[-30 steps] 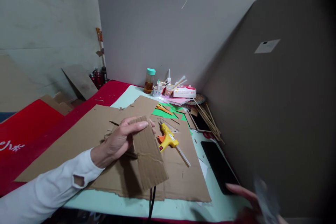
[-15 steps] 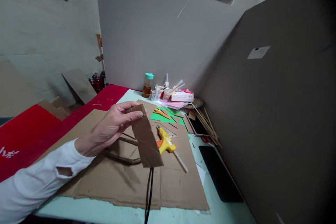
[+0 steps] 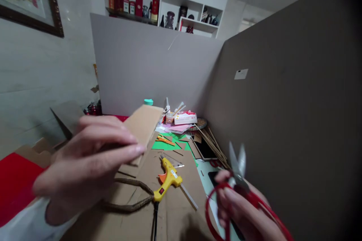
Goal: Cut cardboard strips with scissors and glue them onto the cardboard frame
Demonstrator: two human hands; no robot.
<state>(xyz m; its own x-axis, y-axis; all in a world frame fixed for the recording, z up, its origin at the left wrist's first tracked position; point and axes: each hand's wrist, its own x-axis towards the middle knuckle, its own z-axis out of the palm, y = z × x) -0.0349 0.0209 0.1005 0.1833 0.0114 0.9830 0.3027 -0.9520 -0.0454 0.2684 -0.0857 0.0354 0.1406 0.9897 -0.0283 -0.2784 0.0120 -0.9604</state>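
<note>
The left hand (image 3: 87,162) is gripping a flat cardboard piece (image 3: 147,122) along its edge, thumb against the fingers, and is holding it up in front, above the counter (image 3: 204,167). The right hand (image 3: 244,211) is gripping a pair of red scissors (image 3: 239,179) by the handles; the blades are pointing upward and standing apart, well away from the cardboard piece. Both hands are looking somewhat blurred.

Between the hands, a yellow glue gun (image 3: 171,176) is lying on a large cardboard sheet (image 3: 177,216), with a glue stick (image 3: 189,196) poking out of its back end and a black cord (image 3: 155,222) running from its handle. A bent cardboard strip (image 3: 132,207) is sitting just beside that handle, its other end disappearing behind the left hand.

Farther back, orange scissors (image 3: 166,140) are resting on green paper (image 3: 161,146), while a tissue pack (image 3: 185,118) is sitting beside a paper cup (image 3: 169,119). Thin wooden sticks (image 3: 212,145) are lying near the right-hand partition (image 3: 283,139).
</note>
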